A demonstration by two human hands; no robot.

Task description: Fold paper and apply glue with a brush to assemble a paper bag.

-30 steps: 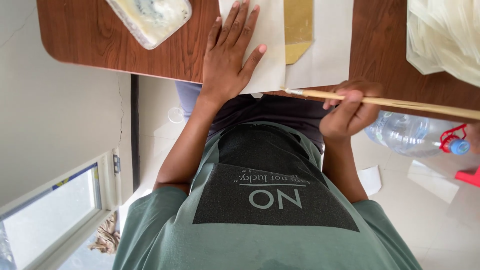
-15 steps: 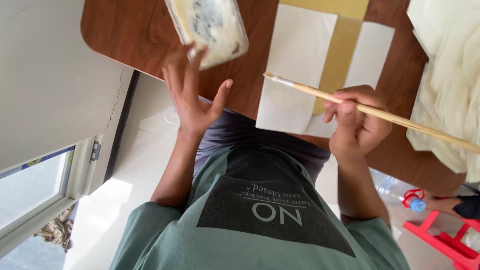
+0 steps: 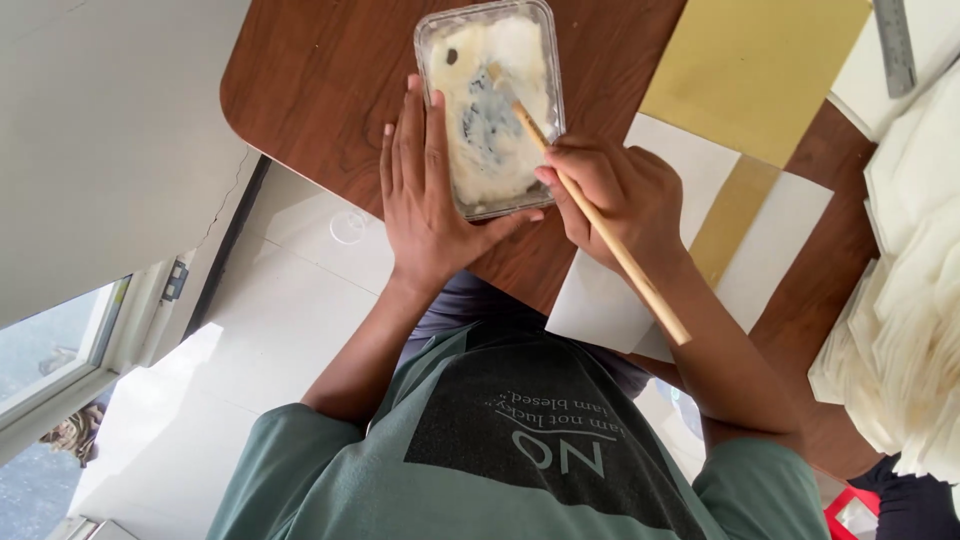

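A clear plastic tub point(image 3: 492, 105) of pale, creamy paste with grey-blue smears sits near the rounded corner of a dark wooden table point(image 3: 310, 90). The left hand point(image 3: 425, 195) lies flat against the tub's side, fingers straight and pressed together, thumb hooked along the tub's near edge. The right hand point(image 3: 615, 200) pinches a long wooden-handled brush point(image 3: 590, 210) between thumb and curled fingers; the brush tip is down in the paste, and the handle slants back over the wrist.

Just beside the right hand, white paper sheets point(image 3: 690, 270) lie on the table with a mustard-yellow strip point(image 3: 732, 220) across them. Beyond them lies a larger yellow sheet point(image 3: 755, 75), and a metal ruler point(image 3: 895, 45) sits at the far edge. A heap of cream-coloured paper point(image 3: 905, 300) fills the right side. The person wears a green T-shirt point(image 3: 330, 480).
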